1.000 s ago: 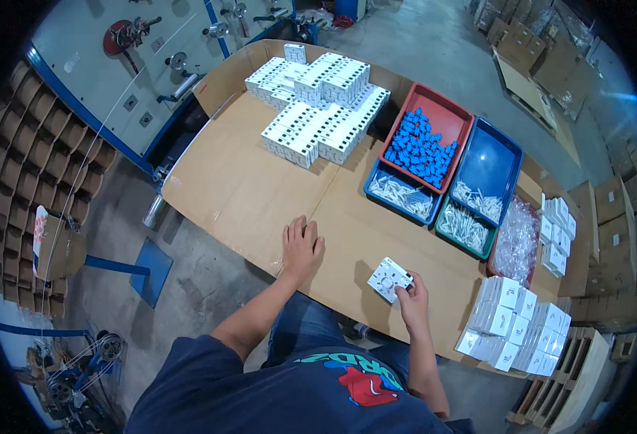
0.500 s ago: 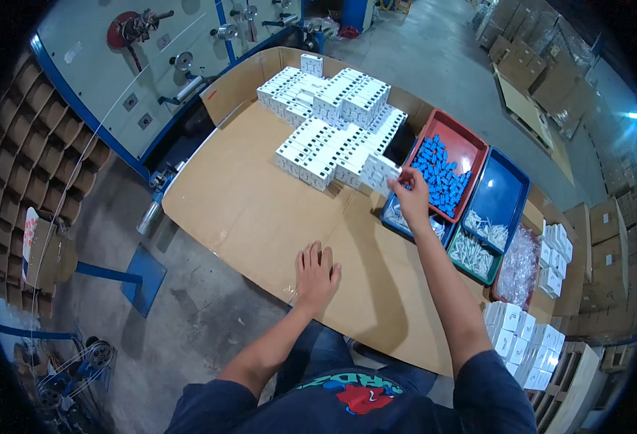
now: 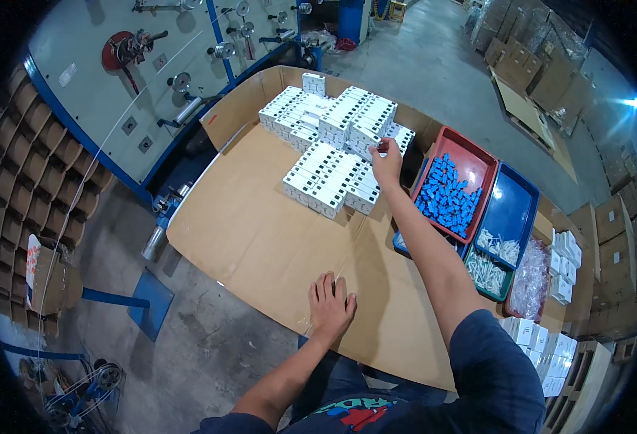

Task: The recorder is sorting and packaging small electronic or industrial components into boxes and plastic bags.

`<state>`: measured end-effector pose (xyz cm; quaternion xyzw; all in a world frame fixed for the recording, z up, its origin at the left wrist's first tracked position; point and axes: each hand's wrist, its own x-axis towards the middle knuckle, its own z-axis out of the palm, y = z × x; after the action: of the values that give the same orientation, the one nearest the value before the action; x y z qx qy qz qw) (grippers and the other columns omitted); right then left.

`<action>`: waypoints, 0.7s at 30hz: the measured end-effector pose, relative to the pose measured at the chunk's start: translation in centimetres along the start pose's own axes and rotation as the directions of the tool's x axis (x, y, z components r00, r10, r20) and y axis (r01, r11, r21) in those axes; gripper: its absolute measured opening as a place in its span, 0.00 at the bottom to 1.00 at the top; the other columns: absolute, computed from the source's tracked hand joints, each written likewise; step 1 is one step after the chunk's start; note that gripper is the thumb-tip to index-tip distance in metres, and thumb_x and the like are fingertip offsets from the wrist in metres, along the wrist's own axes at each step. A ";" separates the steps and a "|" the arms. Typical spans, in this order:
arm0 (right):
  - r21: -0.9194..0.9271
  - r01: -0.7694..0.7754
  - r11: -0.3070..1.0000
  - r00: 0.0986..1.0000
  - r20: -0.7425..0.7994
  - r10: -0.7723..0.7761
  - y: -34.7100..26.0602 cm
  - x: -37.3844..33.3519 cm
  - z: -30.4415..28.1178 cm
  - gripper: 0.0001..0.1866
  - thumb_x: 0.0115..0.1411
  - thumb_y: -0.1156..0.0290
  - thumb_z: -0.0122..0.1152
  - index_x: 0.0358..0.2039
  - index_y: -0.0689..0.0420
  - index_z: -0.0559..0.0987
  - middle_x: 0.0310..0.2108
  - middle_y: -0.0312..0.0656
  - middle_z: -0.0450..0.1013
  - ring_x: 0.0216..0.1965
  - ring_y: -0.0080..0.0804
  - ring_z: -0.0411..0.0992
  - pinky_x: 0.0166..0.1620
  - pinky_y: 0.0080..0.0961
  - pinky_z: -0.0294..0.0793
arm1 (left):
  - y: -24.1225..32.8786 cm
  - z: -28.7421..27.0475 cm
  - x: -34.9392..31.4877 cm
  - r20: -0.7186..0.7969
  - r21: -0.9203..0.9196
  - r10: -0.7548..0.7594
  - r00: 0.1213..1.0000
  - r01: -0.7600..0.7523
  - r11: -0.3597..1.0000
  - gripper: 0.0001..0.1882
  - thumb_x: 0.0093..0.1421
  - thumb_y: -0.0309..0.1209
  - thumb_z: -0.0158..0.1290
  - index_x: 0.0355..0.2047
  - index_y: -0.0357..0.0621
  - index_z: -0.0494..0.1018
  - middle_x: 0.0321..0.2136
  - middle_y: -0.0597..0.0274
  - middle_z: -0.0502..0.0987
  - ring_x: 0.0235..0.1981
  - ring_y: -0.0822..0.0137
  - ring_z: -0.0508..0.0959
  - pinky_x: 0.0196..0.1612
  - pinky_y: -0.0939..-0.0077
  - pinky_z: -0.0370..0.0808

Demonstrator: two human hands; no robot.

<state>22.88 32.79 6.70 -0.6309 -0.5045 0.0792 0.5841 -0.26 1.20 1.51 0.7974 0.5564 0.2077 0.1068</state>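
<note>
White units (image 3: 326, 176) already stood stacked at desk's (image 3: 253, 224) far end; R hand (image 3: 386, 166) was there, fingers bent, couldn't tell if gripping. L hand (image 3: 331, 311), fingers open, on desk. Blue pcs (image 3: 445, 194) left in red tray (image 3: 481, 168).

White flat blocks (image 3: 333, 132), dark-marked edges upward, tight rows, stacked on cardboard (image 3: 260, 210)

A: How does the broad brown cardboard-covered counter (image 3: 260, 210) look?
B: Matt and smooth.
A: And the far, stacked, white block-shaped pieces (image 3: 318, 173)?
B: Smooth plastic. The rectangular blue plastic tray (image 3: 514, 206), right, shines glossily; the grey concrete floor (image 3: 210, 325), left, looks rough, matt.
</note>
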 end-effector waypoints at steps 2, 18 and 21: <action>-0.037 0.018 0.999 0.999 -0.027 -0.019 0.3 0.0 0.7 0.17 0.53 0.74 0.69 0.42 0.62 0.75 0.33 0.44 0.75 0.34 0.36 0.76 0.41 0.32 0.75 | 0.0 -0.2 0.1 0.020 -0.001 -0.013 1.000 0.013 1.000 0.28 0.61 0.45 0.52 0.56 0.39 0.68 0.60 0.44 0.64 0.64 0.47 0.59 0.67 0.44 0.53; -0.086 -0.109 0.990 0.993 -0.060 0.104 0.3 0.3 3.1 0.22 0.48 0.69 0.75 0.38 0.61 0.72 0.32 0.45 0.72 0.33 0.39 0.73 0.39 0.34 0.74 | -0.4 0.4 -0.1 -0.012 0.022 0.004 1.000 -0.004 1.000 0.28 0.60 0.45 0.54 0.55 0.40 0.67 0.59 0.44 0.64 0.64 0.46 0.60 0.66 0.44 0.55; -0.089 -0.141 0.986 0.988 -0.076 0.135 0.7 0.7 3.1 0.23 0.47 0.69 0.76 0.38 0.61 0.71 0.33 0.46 0.72 0.33 0.40 0.73 0.39 0.35 0.74 | -0.1 0.4 0.0 -0.013 0.024 0.008 1.000 -0.008 1.000 0.28 0.60 0.45 0.54 0.55 0.40 0.68 0.59 0.44 0.64 0.64 0.46 0.60 0.66 0.44 0.55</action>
<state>21.48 35.43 5.51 -0.6937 -0.4419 0.0734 0.5640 -0.21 1.28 1.14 0.7995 0.5563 0.2068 0.0929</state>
